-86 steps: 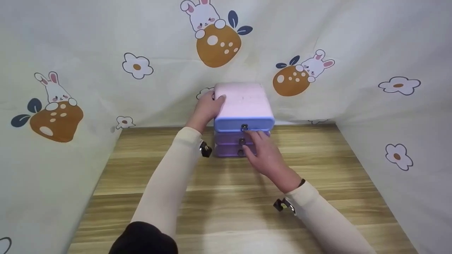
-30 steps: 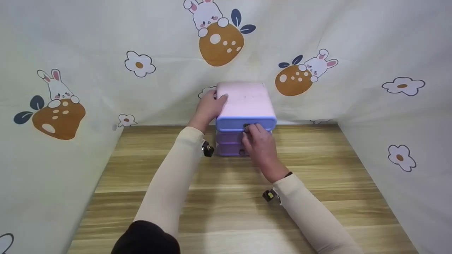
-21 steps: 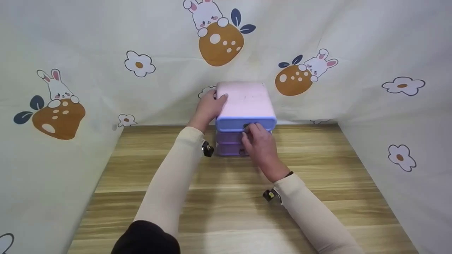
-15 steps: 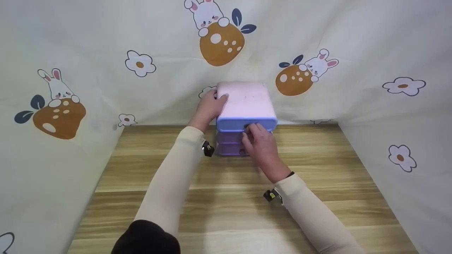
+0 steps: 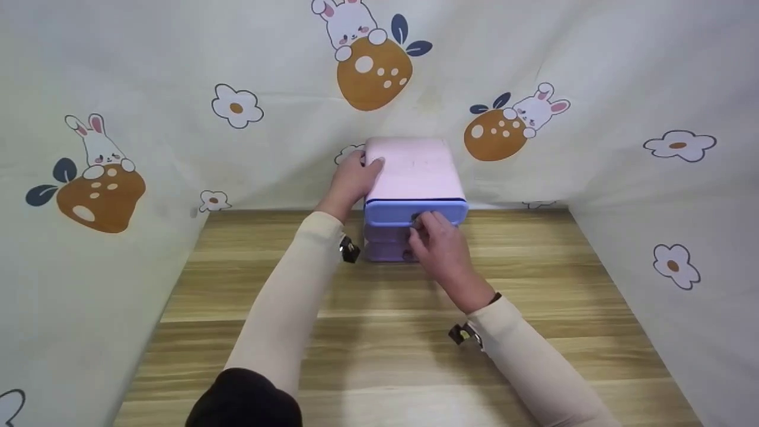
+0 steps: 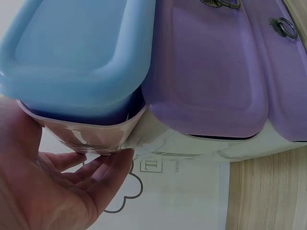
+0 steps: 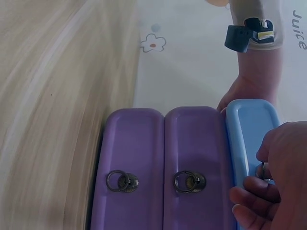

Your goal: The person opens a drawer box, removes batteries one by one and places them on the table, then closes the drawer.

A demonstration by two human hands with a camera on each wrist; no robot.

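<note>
Fingers of the right hand [image 5: 445, 249] pinch the ring [image 7: 261, 171] of the blue drawer [image 5: 385, 214], slightly out (early stage, seemingly); left hand [image 5: 352, 179] grips the cabinet [image 5: 418, 172], purple drawers [image 7: 134, 148] closed.

This looks like a small screened-off recording booth [image 5: 628, 196]: a wood-grain tabletop [image 5: 379, 356] is closed in at the back and both sides by pale, faintly creased sheeting [image 5: 284, 154], printed with rabbits [image 5: 351, 25], spotted brown fruit [image 5: 372, 83] and outlined flowers [image 5: 237, 107], and black wrist cameras [image 5: 350, 249] are worn at both cuffs [image 5: 320, 225]. Whether the booth stands in a home, an office or a lab cannot be told from these views.
</note>
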